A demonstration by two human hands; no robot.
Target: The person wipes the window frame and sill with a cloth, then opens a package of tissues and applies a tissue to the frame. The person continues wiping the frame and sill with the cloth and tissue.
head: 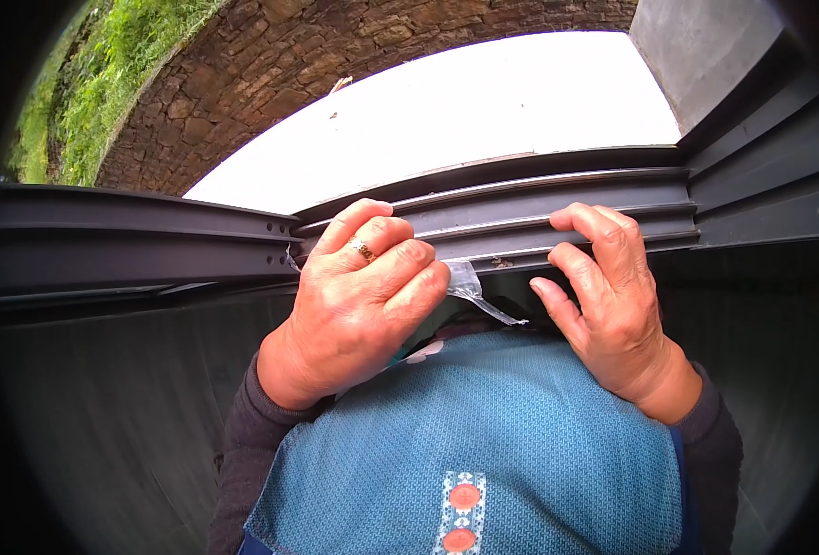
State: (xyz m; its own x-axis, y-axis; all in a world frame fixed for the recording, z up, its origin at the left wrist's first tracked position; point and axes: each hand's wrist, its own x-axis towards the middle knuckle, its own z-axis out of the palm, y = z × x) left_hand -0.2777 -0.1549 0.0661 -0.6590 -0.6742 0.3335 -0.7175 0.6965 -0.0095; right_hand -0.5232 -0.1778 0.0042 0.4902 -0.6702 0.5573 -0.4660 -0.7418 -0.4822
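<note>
My left hand point(368, 298), with a gold ring on one finger, is curled closed around a piece of clear plastic film point(463, 279). A twisted end of the film trails out to the right beneath my knuckles. To the right, my right hand point(607, 291) is held apart from it, fingers bent and spread, with nothing between them. Both hands are in front of the dark metal sliding-door track point(555, 198), above a blue patterned apron point(493, 416). A small clump of debris point(502, 262) lies on the track's near edge between the hands.
A dark door frame point(139, 236) runs along the left, and ribbed frame profiles point(763, 159) rise at the right. Beyond the track lie a bright white surface point(479, 104), a curved stone wall point(229, 97) and green plants point(104, 83). Dark flooring point(118, 416) surrounds me.
</note>
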